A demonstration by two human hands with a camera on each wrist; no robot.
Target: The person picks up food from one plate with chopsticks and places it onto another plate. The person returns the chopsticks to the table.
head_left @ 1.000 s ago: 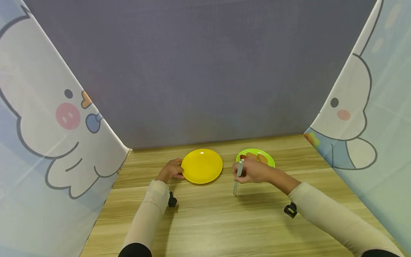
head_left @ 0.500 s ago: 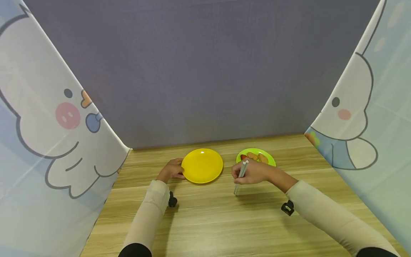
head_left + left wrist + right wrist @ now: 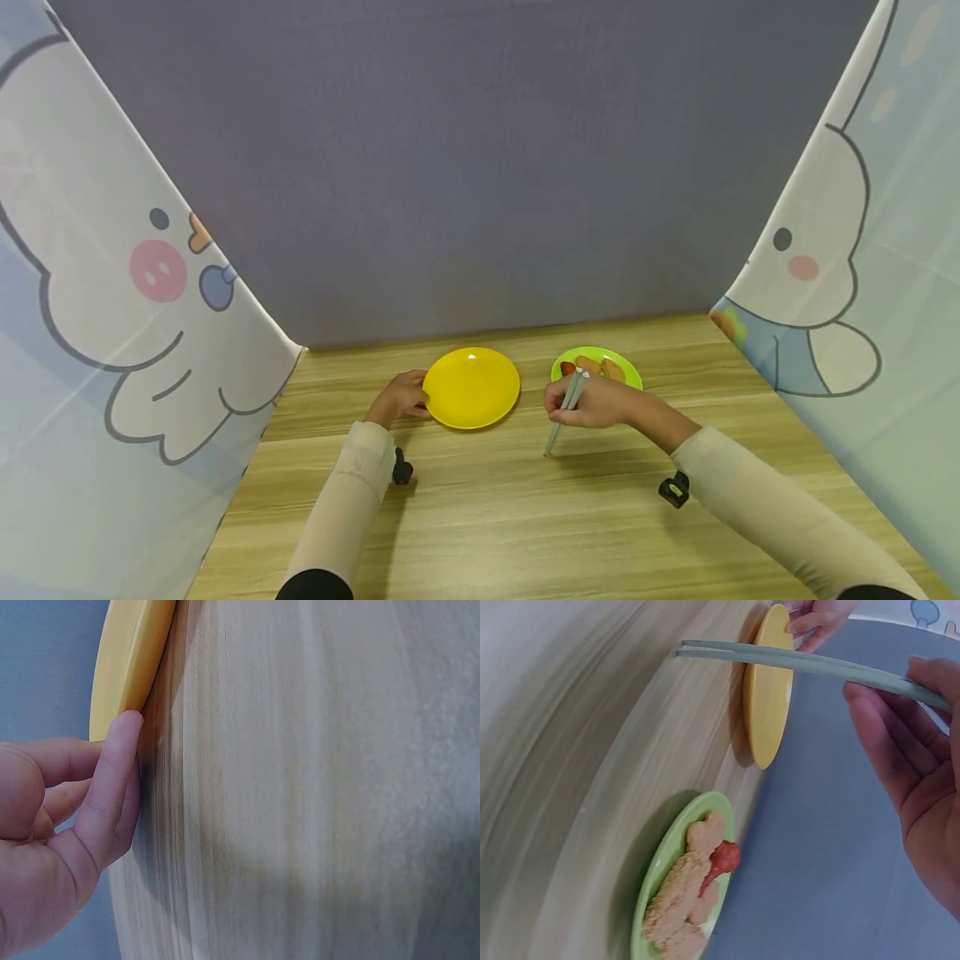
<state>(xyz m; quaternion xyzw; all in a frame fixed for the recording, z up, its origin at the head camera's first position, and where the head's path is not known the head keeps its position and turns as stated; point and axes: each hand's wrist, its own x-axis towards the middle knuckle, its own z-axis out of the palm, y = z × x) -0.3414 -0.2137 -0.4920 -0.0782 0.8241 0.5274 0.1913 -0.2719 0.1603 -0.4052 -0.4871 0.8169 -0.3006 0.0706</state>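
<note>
My left hand (image 3: 405, 396) holds the left rim of a round yellow plate (image 3: 472, 388). In the left wrist view, the fingertips (image 3: 129, 724) lie right at the rim of this plate (image 3: 142, 652). A pair of pale grey-green chopsticks (image 3: 567, 406) is gripped in my right hand (image 3: 596, 402), tips pointing down close over the table. Both sticks (image 3: 802, 661) run nearly together in the right wrist view, with nothing between their tips. Behind the right hand sits a smaller green plate (image 3: 636, 377), partly hidden, bearing several golden-brown breaded pieces (image 3: 679, 896) and a red piece (image 3: 724, 859).
The wood-grain table (image 3: 480, 517) runs back to a grey wall (image 3: 480, 183). Cartoon-printed cloth panels (image 3: 135, 292) stand at either side. Each sleeved wrist carries a small black camera (image 3: 675, 490).
The chopsticks' upper ends have swung to the right, so they lean more, while the tips stay at about the same place. The left hand and both plates have not moved.
</note>
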